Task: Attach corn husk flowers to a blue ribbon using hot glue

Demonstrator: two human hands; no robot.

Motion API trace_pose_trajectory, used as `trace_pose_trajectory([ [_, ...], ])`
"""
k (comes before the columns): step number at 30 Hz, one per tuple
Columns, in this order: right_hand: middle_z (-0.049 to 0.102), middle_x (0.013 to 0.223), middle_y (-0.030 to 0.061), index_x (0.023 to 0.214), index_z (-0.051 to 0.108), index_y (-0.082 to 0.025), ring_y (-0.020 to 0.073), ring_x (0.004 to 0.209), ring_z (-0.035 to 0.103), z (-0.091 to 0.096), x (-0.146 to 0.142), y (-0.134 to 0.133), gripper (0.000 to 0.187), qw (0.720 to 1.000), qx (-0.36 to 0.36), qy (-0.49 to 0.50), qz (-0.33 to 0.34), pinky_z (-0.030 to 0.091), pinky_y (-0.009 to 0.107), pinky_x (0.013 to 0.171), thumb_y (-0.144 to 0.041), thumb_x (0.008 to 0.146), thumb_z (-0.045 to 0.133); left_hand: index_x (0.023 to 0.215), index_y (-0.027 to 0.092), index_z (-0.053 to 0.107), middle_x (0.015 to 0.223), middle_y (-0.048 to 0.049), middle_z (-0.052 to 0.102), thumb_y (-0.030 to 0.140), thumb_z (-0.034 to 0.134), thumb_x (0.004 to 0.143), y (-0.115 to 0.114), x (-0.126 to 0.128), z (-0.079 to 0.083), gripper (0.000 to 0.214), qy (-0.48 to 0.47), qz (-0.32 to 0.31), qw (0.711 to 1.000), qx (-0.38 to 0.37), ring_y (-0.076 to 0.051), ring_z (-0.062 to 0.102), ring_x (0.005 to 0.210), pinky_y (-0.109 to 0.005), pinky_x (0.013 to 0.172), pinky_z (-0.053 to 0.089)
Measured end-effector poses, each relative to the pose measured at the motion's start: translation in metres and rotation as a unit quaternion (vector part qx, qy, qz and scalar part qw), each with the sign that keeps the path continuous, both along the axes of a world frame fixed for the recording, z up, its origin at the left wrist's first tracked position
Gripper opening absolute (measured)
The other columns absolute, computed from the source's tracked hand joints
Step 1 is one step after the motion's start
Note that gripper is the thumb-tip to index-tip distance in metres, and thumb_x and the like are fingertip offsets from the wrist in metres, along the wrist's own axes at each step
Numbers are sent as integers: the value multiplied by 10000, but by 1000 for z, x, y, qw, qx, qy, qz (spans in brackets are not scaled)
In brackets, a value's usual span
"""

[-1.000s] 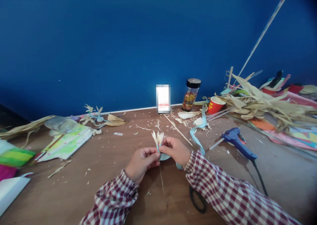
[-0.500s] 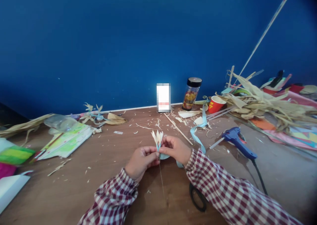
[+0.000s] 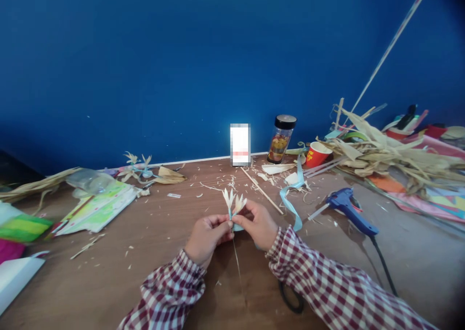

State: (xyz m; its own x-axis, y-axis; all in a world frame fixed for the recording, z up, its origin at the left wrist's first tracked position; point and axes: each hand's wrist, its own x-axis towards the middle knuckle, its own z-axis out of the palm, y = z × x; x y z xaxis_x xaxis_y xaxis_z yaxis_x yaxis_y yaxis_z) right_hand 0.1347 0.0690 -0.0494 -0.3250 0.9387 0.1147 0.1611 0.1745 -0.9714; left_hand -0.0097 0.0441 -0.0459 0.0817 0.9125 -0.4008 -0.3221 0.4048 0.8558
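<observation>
Two pale corn husk flowers point(image 3: 228, 200) stand up between my hands, their petals fanned apart in a V. My left hand point(image 3: 208, 237) is closed on their stems from the left, thumb and fingers pinched. From the right, my right hand point(image 3: 259, 223) pinches the base of the right flower, close against the left thumb. Light blue wrapping shows at the stems and a bit of blue ribbon lies under the right fingers. A thin stem or wire point(image 3: 238, 262) runs down from the left fingertips. The exact grip points are partly hidden by the fingers.
To the right lie a blue glue gun point(image 3: 352, 211), a curled blue ribbon point(image 3: 288, 204) and a husk pile point(image 3: 385, 160). Behind stand a dark-lidded jar point(image 3: 279, 138) and a red paper cup point(image 3: 317, 154). Scissor handles point(image 3: 290, 298) show beneath my right sleeve. Finished-looking flowers point(image 3: 140, 165) lie back left.
The two flower heads have spread apart, the right one leaning further right. My right hand has shifted slightly left and down; my left hand stays nearly in place.
</observation>
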Motion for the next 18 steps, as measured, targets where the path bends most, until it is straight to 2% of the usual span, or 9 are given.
trace_pose_trajectory([
  [5,590,736,12,768,577,-174,137,679,529,-2,-3,-4,99,996,65,-43,-47,412,247,622,-271,761,559,706,113,687,619,-11,637,216,771,515,0,0,-1,232,-14,12,1000,6,-56,536,498,-200,564,488],
  [10,585,740,19,743,581,-187,159,749,520,3,-1,-5,56,985,140,-85,-62,401,260,666,-236,764,563,689,105,686,609,-13,633,213,776,504,0,-1,1,232,-34,7,999,1,-54,537,489,-188,548,491],
  [18,602,769,22,756,593,-178,151,763,542,-1,-2,-7,49,982,174,-37,-55,416,271,713,-180,771,546,710,91,692,549,-10,606,250,779,495,2,-2,6,281,-30,8,1000,2,-60,534,479,-179,528,494],
])
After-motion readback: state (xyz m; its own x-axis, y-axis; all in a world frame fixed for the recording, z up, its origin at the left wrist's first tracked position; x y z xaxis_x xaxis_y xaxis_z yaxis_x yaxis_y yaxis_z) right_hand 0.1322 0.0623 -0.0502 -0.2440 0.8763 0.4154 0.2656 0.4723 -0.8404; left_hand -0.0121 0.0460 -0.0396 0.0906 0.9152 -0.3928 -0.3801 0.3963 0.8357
